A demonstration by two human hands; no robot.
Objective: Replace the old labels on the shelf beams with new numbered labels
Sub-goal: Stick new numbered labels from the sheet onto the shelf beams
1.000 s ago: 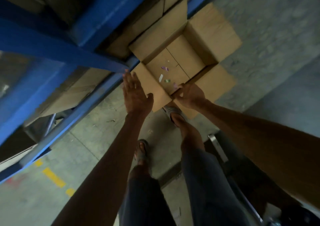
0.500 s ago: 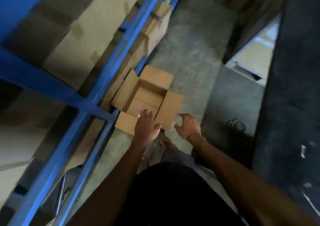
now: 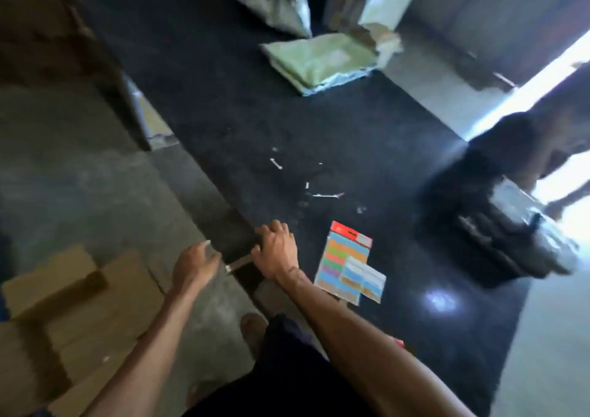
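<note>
Left hand point(image 3: 194, 265): out in front, fingers loose, holding nothing.
Right hand point(image 3: 277, 254): beside it, fingers bent; we cannot tell its grip.
Labels point(image 3: 346, 266): flat on the mat point(image 3: 367, 123), near our right hand.
Blurry: thin strip point(image 3: 238, 262) between our hands.

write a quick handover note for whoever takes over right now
Left hand: open, holds nothing.
Right hand: fingers curled at the edge of the dark surface; a thin pale strip pokes out beside it, grip unclear.
Label packs: flat on the dark surface, right of the right hand, untouched.
Cardboard box: floor, left.
Done: cannot tell, no shelf beam in view.
Left: probably take labels, go to the beams.
</note>
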